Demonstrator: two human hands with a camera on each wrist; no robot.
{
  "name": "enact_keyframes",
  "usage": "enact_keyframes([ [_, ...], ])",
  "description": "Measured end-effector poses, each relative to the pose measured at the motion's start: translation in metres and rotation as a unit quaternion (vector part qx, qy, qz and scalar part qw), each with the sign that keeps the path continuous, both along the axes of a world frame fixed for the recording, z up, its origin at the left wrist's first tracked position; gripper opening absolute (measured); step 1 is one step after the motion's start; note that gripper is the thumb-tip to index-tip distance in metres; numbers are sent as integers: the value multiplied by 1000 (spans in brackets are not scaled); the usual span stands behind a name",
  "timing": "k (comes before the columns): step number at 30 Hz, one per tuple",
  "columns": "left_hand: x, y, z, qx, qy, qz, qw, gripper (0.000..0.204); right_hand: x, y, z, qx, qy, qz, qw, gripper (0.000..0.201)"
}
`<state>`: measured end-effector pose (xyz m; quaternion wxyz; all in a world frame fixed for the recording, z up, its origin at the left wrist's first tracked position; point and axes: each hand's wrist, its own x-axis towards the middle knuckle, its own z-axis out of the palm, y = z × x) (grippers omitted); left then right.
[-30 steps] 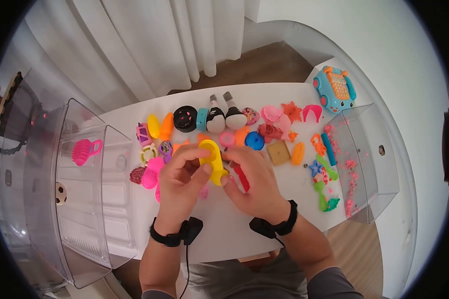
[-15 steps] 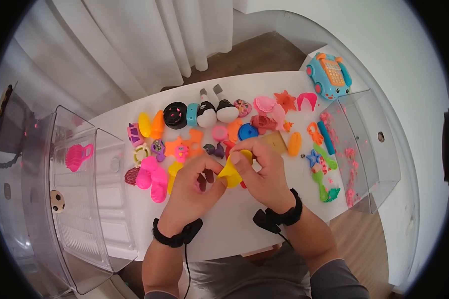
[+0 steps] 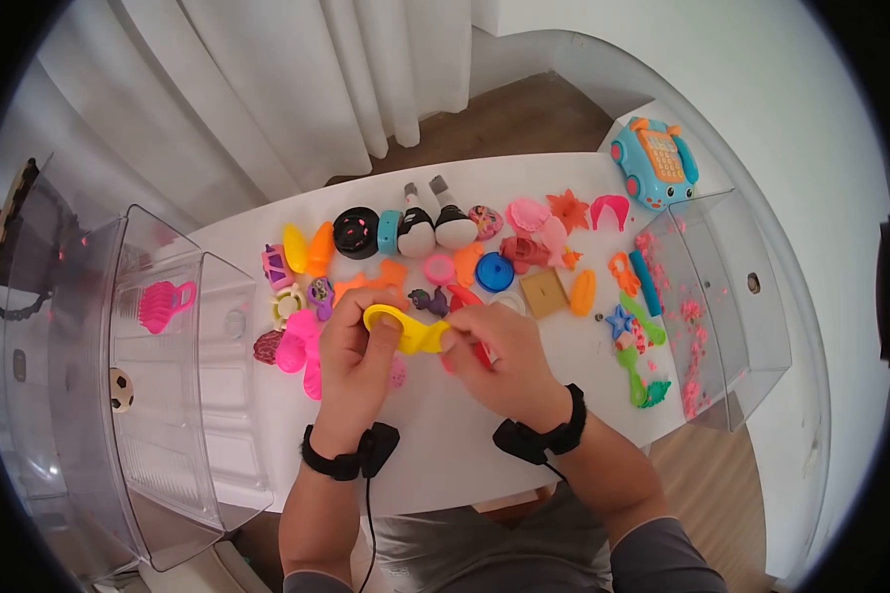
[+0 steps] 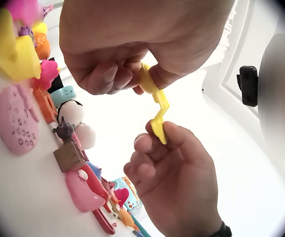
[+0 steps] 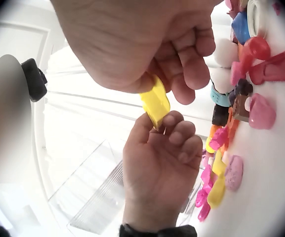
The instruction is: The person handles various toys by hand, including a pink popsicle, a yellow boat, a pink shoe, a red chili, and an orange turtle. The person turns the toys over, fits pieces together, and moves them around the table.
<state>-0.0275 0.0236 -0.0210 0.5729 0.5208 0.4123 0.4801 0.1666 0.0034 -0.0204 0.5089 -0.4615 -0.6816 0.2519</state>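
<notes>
A yellow plastic toy piece (image 3: 420, 337), with a round ring-like end and a narrower bent end, is held up between both hands above the white table. My left hand (image 3: 354, 361) pinches the round end, thumb on its face. The narrow end is pinched between thumb and fingers of my right hand (image 3: 509, 364). In the left wrist view the piece (image 4: 160, 109) looks thin and stepped from the side. The right wrist view shows its broad yellow face (image 5: 157, 102). Just behind the hands lie a dark purple figure (image 3: 429, 300) and a red piece, partly hidden.
Many toys cover the table's far side, among them a blue round lid (image 3: 494, 272) and a tan square block (image 3: 544, 294). A clear bin (image 3: 761, 326) with pink bits stands right, by a toy phone (image 3: 655, 163). Clear bins at left hold a pink scoop (image 3: 165, 305).
The yellow piece has turned from tilted up at the right to nearly level, its round end now in my left hand. Both hands have shifted slightly left.
</notes>
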Motion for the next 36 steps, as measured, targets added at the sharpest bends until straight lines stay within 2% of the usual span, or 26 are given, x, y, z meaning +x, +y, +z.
enact_keyframes([
  [2,2,0,4,12,-11,18,1000,20,-2,-1,-1,0,-97,44,994,10],
  [3,7,-1,7,28,-34,17,999,21,-3,0,-4,1,-97,44,994,10],
  [6,18,-3,8,64,-52,2,997,26,-5,1,-7,-16,-35,4,999,9],
  [8,16,-3,4,87,-44,-13,995,29,-5,0,1,-99,68,11,993,7],
  [9,12,-3,0,82,-3,-24,996,32,-4,2,-1,-97,69,10,993,7],
  [11,9,-3,-3,78,38,-38,995,34,-3,6,-6,-4,-21,-13,1000,7],
  [12,8,-5,-4,143,92,-7,985,34,-3,5,-3,-3,-20,-15,1000,7],
  [13,8,-5,-4,206,145,25,967,35,-2,3,2,-49,27,-24,998,10],
  [14,9,-6,-3,207,144,23,967,35,-1,2,5,-94,75,-32,992,13],
  [15,9,-6,-1,259,196,56,944,34,3,3,4,-94,75,-34,992,13],
  [16,10,-6,0,309,245,89,915,35,10,5,0,-79,105,21,991,15],
  [17,11,-6,1,310,245,88,914,35,13,7,-2,-63,135,76,986,18],
  [18,13,-6,1,309,250,90,913,38,13,7,-3,-62,135,75,986,18],
  [20,14,-4,-2,309,255,90,912,41,13,7,-5,-41,41,98,994,21],
  [23,13,-1,-5,355,243,77,899,47,8,4,0,-68,44,102,992,21],
  [24,14,-4,6,312,249,85,913,49,9,3,3,-67,44,101,992,21],
  [26,15,-5,10,268,256,92,924,50,11,0,7,-166,81,100,978,15],
  [27,15,-5,7,156,127,76,977,45,12,0,9,-166,81,100,978,15],
  [28,14,-4,6,39,-6,59,997,42,12,0,11,-177,73,101,976,15],
  [29,9,-3,8,40,-5,60,997,42,12,1,12,-188,66,102,975,15],
  [31,-2,2,16,-133,-90,-59,985,37,9,4,4,-129,54,96,985,16],
  [32,-2,2,13,-133,-90,-56,985,37,8,5,0,-70,41,88,993,18],
  [33,0,2,7,-125,-118,-70,983,45,6,6,-2,-70,41,90,993,18],
  [34,1,1,3,-117,-145,-84,979,54,4,6,-4,-17,-22,47,999,21],
  [35,1,2,4,-116,-145,-83,979,54,3,7,-5,36,-84,2,996,25],
  [36,-1,2,5,-73,-97,-117,986,52,3,6,-5,36,-84,2,996,25],
])
